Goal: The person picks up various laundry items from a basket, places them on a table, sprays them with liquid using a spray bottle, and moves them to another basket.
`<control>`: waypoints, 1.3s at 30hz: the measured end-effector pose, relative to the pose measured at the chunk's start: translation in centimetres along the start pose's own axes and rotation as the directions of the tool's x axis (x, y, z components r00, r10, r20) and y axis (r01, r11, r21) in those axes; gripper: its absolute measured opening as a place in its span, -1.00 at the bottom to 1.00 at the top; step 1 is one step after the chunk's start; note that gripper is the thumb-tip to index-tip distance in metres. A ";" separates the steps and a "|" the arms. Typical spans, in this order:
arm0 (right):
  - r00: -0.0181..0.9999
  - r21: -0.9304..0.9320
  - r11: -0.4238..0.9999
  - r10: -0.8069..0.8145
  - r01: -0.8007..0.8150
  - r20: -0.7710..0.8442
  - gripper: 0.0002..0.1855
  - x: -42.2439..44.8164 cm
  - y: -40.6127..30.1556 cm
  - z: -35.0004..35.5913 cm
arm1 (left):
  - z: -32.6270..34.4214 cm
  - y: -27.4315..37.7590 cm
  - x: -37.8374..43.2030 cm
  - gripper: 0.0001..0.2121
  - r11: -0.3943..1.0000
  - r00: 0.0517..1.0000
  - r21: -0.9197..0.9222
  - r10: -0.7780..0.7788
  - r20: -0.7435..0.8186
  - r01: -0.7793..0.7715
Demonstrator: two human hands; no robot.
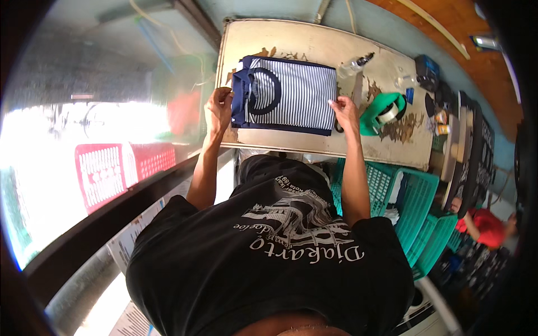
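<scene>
A folded garment with blue-and-white stripes and navy edges (304, 94) lies flat on a worn, pale table (294, 143). A dark ring-shaped band shows on its left part, next to bunched navy cloth. At the garment's left edge is my left hand (218, 110), with thumb and fingertips pinched together on the navy cloth. My right hand (346, 112) is at the striped right edge, its fingertips on or beside the cloth; whether it grips is not clear. Part of a dark looped handle (338, 127) shows beside that hand.
A green tape dispenser (372, 115) stands right of my right hand. Clear spray bottles (351, 67) lie farther back, near a black box (426, 72). Green plastic baskets (416, 206) stand below the table's right side. A person in red (487, 229) is at far right. Glass borders the left.
</scene>
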State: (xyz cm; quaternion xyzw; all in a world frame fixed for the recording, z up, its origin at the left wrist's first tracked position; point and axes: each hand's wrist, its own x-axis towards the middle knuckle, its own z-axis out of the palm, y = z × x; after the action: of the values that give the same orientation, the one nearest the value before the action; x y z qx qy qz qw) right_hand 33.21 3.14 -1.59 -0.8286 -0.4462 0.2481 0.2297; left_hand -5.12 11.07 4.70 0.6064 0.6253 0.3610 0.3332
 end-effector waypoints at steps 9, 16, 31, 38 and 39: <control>0.994 0.115 0.989 0.090 -0.096 0.056 -0.28 0.0 -2.7 -1.3 | 5.7 10.0 6.4 -0.73 0.900 0.792 -0.054 0.408 0.455 -0.432; 0.956 0.322 0.900 -0.266 0.293 -0.127 -0.62 -6.0 -12.2 -4.6 | 9.5 19.3 5.7 -0.48 0.095 0.006 -0.094 0.734 0.679 -0.991; 0.973 0.891 -0.392 -0.105 -0.231 0.206 -0.42 -2.1 -4.3 0.6 | -5.8 31.5 8.9 -0.63 0.368 0.089 -0.181 0.609 0.788 -0.912; 0.942 0.882 -0.446 -0.334 -0.153 -0.005 -0.25 -5.6 1.1 -0.8 | -3.0 16.6 4.3 -0.43 0.955 0.848 -0.274 0.234 0.476 -0.110; 0.908 0.828 -0.471 -0.407 -0.305 0.103 -0.17 -5.8 -1.9 -2.7 | -2.1 13.7 3.0 -0.40 0.958 0.882 -0.286 0.148 0.447 -0.015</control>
State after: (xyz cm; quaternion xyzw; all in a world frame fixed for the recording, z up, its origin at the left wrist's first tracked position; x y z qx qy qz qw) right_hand 30.86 -1.25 2.82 -0.1174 -0.0900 0.6585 0.7379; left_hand 0.02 14.01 17.57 0.6488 0.4450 0.3026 0.5380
